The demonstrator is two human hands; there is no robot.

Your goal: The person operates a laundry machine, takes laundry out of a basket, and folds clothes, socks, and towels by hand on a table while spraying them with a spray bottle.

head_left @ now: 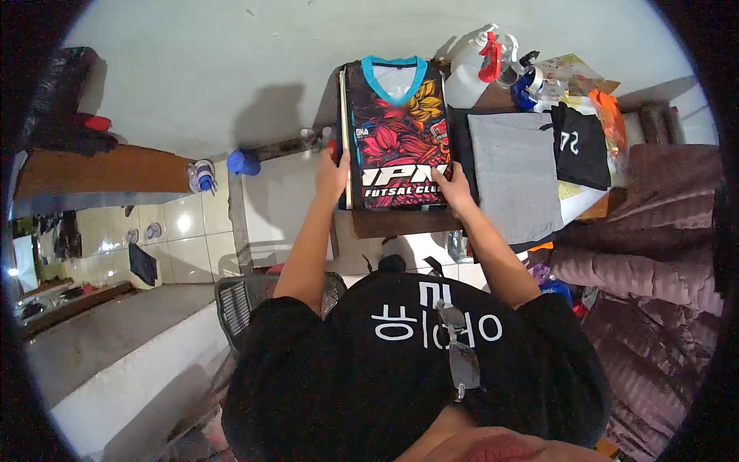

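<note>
A folded futsal jersey (399, 142) with a turquoise collar and pink and yellow flower print lies upright before me, its lettering facing me. Layers show along its left edge, as if it tops a stack. My left hand (332, 175) grips that left edge, fingers partly hidden. On the lower right edge, my right hand (454, 189) has its thumb over the front, with the other fingers mostly out of sight. Right of the jersey lies a folded grey cloth (514, 173). Beyond it is a folded black garment (583, 146) with white numbers.
A white jug (467, 77) and a red-topped spray bottle (490, 58) stand against the wall. Wood shows at the table's front edge (400, 225). A green plastic chair (231, 304) is at lower left, a blue cup (243, 162) behind it. Purplish ribbed fabric (647, 269) covers the right.
</note>
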